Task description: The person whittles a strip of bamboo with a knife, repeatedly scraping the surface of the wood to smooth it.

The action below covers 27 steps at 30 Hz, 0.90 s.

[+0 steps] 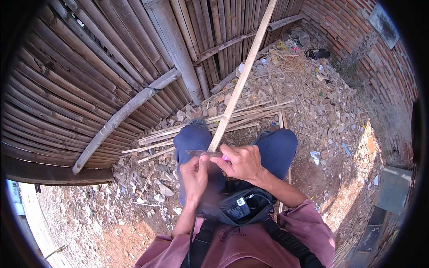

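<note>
A long pale bamboo strip (243, 76) runs from my lap up and away toward the top of the view. My left hand (195, 175) grips its near end, thumb pressing the knife blade (199, 153). That blade lies across the strip's end, pointing left. My right hand (241, 161) is closed on the knife's pink handle (225, 158). Both hands sit above my knees in blue trousers (277, 147).
A wall of bamboo poles (111, 67) fills the left and top. Split bamboo strips (187, 134) lie on the rubble ground by my feet. A brick wall (380, 58) stands right. A black bag (243, 205) hangs at my chest.
</note>
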Motion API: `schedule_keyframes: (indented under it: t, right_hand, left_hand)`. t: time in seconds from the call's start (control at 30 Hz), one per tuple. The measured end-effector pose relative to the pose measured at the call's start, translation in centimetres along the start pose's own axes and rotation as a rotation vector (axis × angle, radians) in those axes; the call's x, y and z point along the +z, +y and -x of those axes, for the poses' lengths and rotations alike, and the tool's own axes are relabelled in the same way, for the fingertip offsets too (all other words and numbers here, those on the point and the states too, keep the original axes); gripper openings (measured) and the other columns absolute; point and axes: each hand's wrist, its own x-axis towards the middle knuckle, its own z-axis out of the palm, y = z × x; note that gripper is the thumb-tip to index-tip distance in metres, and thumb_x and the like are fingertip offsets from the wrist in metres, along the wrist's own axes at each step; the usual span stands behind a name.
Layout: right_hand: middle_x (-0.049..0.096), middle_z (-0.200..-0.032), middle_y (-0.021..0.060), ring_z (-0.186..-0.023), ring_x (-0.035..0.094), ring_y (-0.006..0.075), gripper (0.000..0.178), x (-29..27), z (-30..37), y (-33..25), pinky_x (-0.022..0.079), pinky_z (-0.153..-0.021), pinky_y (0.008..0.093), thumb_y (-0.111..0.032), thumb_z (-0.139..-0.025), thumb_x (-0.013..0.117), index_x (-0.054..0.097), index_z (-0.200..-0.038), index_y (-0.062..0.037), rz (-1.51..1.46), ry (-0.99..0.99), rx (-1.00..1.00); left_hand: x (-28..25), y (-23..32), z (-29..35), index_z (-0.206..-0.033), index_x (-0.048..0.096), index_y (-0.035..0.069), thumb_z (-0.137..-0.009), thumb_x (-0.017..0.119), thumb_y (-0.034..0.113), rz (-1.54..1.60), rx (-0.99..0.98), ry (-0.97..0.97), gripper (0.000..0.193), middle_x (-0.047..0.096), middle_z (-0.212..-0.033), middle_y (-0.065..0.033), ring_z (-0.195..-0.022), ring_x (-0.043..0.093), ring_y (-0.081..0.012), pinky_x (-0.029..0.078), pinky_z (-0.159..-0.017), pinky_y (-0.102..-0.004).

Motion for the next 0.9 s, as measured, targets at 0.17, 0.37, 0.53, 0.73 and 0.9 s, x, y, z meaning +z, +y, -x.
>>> schedule_keyframes:
  t: [0.17, 0.37, 0.53, 0.73, 0.9]
  right_hand:
    - [0.068, -0.065, 0.0078, -0.054, 0.069, 0.0307, 0.04, -0.4, 0.0, 0.3, 0.05, -0.047, 0.0415, -0.044, -0.096, 0.073, 0.065, -0.086, -0.0057, -0.015, -0.047, 0.014]
    - [0.069, -0.066, 0.0095, -0.055, 0.069, 0.0325, 0.042, 0.2, 0.4, 0.6, 0.05, -0.048, 0.0424, -0.045, -0.096, 0.071, 0.065, -0.086, -0.0051, -0.059, -0.072, 0.022]
    - [0.069, -0.066, 0.0097, -0.056, 0.069, 0.0328, 0.042, -0.1, 0.3, 0.5, 0.05, -0.048, 0.0424, -0.046, -0.096, 0.071, 0.065, -0.086, -0.0057, -0.054, -0.107, 0.03]
    - [0.069, -0.065, 0.0096, -0.054, 0.069, 0.0326, 0.041, -0.4, 0.1, 0.0, 0.05, -0.047, 0.0424, -0.045, -0.096, 0.07, 0.065, -0.085, -0.0061, -0.047, -0.086, 0.017]
    - [0.069, -0.065, 0.0086, -0.053, 0.069, 0.0306, 0.041, -0.1, 0.3, 0.1, 0.05, -0.046, 0.0414, -0.045, -0.096, 0.071, 0.066, -0.086, -0.0053, -0.024, -0.051, 0.017]
  left_hand:
    - [0.5, -0.2, 0.3, -0.092, 0.071, -0.007, -0.106, 0.068, 0.023, 0.054, 0.011, 0.001, 0.033, 0.058, -0.066, 0.0043, -0.065, 0.045, -0.0027, 0.036, -0.055, -0.0269]
    - [0.3, -0.9, 0.5, -0.105, 0.074, -0.006, -0.106, 0.068, 0.025, 0.072, 0.032, -0.022, 0.031, 0.057, -0.068, 0.0037, -0.065, 0.044, -0.0031, 0.035, -0.055, -0.0268]
    - [-0.2, -1.1, 0.3, -0.1, 0.074, -0.006, -0.106, 0.068, 0.029, -0.021, 0.07, -0.022, 0.036, 0.054, -0.063, 0.0042, -0.061, 0.041, -0.0028, 0.031, -0.052, -0.0266]
    - [0.2, -1.2, 0.3, -0.093, 0.074, -0.006, -0.105, 0.069, 0.029, 0.038, 0.098, 0.029, 0.038, 0.053, -0.06, 0.0039, -0.059, 0.04, -0.0028, 0.03, -0.051, -0.0266]
    - [0.3, -1.0, 0.2, -0.086, 0.071, -0.006, -0.105, 0.069, 0.027, -0.005, 0.095, 0.036, 0.038, 0.05, -0.059, 0.0041, -0.059, 0.039, -0.0029, 0.028, -0.051, -0.0276]
